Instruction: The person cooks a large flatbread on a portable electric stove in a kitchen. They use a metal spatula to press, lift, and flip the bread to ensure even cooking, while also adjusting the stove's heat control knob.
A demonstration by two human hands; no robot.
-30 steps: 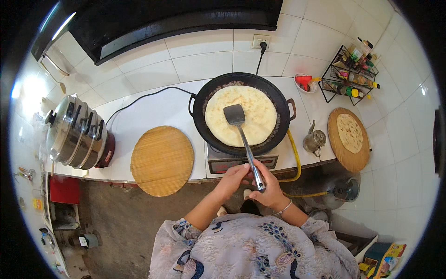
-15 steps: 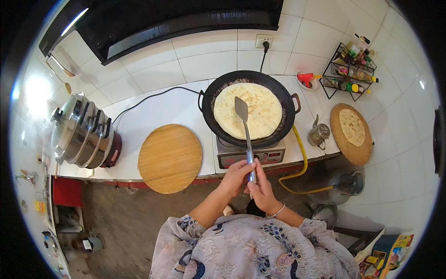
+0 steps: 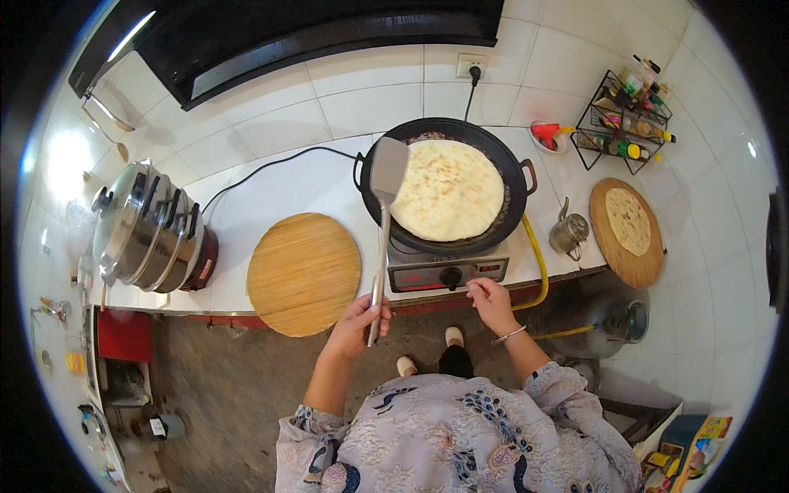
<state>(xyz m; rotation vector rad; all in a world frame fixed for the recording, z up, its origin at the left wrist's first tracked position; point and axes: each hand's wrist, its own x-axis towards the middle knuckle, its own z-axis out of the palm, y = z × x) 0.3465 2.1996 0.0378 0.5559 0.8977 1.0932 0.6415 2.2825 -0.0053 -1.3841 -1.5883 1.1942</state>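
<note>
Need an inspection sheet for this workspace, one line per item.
Surface: white counter.
Job's things: flatbread in black pan on stove; spatula blade overlaps pan's left side in view.
Clutter: round board overhanging counter's front edge; small metal pot; second flatbread on another board; bottle rack.
Hands: left hand grips spatula handle; right hand near stove front, nothing seen held.
Cables: black cable across counter toward pan; yellow hose beside stove.
Surroundings: tiled wall, dark hood, steamer at left, gas cylinder at right.
</note>
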